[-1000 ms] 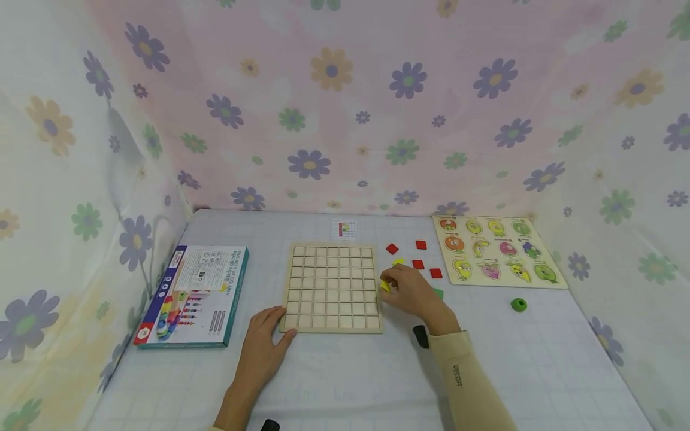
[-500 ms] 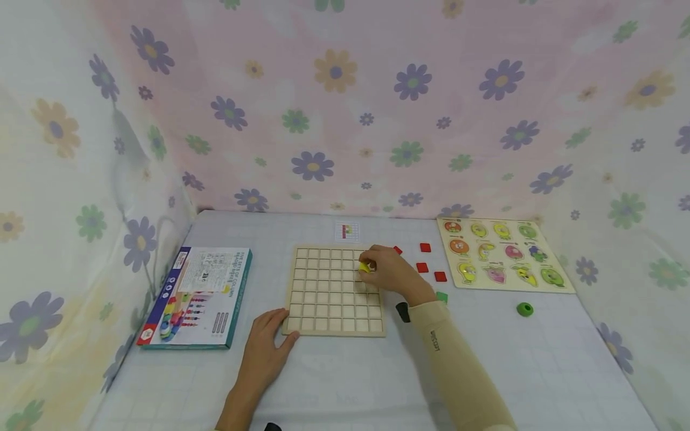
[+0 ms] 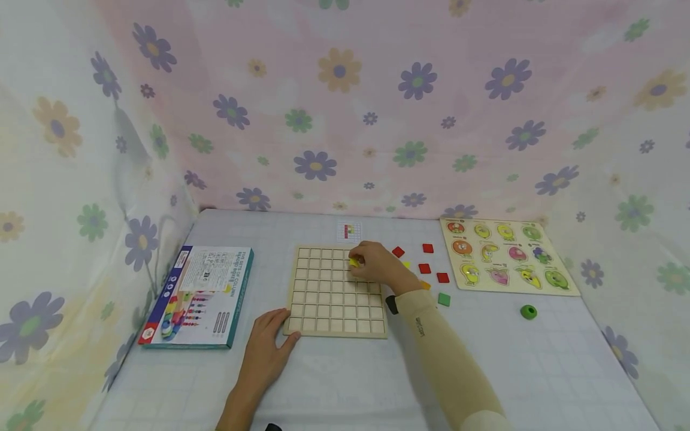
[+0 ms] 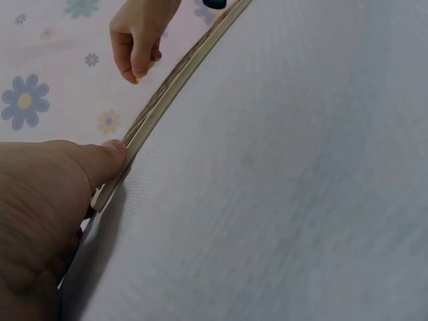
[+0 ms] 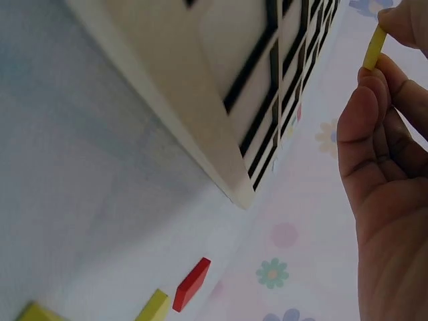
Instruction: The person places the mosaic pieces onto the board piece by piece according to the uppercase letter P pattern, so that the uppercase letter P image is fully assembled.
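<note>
A wooden grid board [image 3: 336, 335] with square cells lies on the table. My left hand [image 3: 265, 344] rests at its near left corner, the thumb on the front edge and the fingers by the left side. The left wrist view shows that thumb [image 4: 103, 160] against the board's rim [image 4: 177, 83]. Over the far right cells, my right hand [image 3: 374, 263] pinches a yellow tile [image 3: 353, 262] between thumb and fingertips. In the right wrist view the tile [image 5: 374, 48] is held on edge, above the grid.
Right of the board lie several red tiles [image 3: 424, 269], a yellow tile [image 3: 406, 264], an orange tile [image 3: 426, 285] and a green tile [image 3: 444, 299]. A pattern card [image 3: 349, 231] lies behind it. A fruit puzzle [image 3: 507, 263], a green bead [image 3: 529, 312] and a toy box [image 3: 199, 299] stand farther out.
My right hand has carried the yellow tile from beside the board's right edge leftward and away, to over its far right cells. My left hand keeps its place at the corner.
</note>
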`<state>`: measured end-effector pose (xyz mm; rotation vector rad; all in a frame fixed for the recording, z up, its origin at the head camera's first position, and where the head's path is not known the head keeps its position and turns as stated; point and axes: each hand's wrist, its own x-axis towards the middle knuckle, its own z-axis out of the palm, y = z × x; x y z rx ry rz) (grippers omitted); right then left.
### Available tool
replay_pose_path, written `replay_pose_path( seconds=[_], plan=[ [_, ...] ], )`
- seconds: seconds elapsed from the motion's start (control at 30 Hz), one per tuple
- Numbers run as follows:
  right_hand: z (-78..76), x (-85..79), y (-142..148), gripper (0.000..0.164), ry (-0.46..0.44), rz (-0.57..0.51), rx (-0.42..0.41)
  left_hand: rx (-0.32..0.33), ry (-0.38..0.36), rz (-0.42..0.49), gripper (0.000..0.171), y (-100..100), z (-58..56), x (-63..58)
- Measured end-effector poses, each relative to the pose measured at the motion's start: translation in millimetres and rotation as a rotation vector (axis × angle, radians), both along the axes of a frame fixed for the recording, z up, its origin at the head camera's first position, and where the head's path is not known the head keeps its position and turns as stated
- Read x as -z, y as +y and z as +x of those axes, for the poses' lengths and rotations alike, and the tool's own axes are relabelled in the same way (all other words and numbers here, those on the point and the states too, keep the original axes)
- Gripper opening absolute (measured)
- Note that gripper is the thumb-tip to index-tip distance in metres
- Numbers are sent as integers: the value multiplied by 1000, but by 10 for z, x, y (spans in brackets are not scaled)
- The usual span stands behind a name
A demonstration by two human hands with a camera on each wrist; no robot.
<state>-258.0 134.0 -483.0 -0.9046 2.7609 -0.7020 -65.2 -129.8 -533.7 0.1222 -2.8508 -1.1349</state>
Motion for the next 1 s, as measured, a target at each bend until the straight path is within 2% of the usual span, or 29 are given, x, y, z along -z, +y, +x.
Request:
replay_pose_path(
  seconds=[0.37, 0.63, 0.83, 1.0],
  plan=[
    [-98, 33, -143, 18, -47, 62, 0, -12, 4, -5, 56, -5, -3, 21],
    [-117, 74, -151, 7, -95, 84, 0, -8, -51, 4, 57, 3, -3, 20],
    [-103, 51, -145, 20, -143, 65, 24, -3, -54, -2, 57, 1, -10, 21],
    [-109, 71, -147, 27, -142, 53, 48, -4, -52, -7, 58, -8, -16, 24]
  ],
)
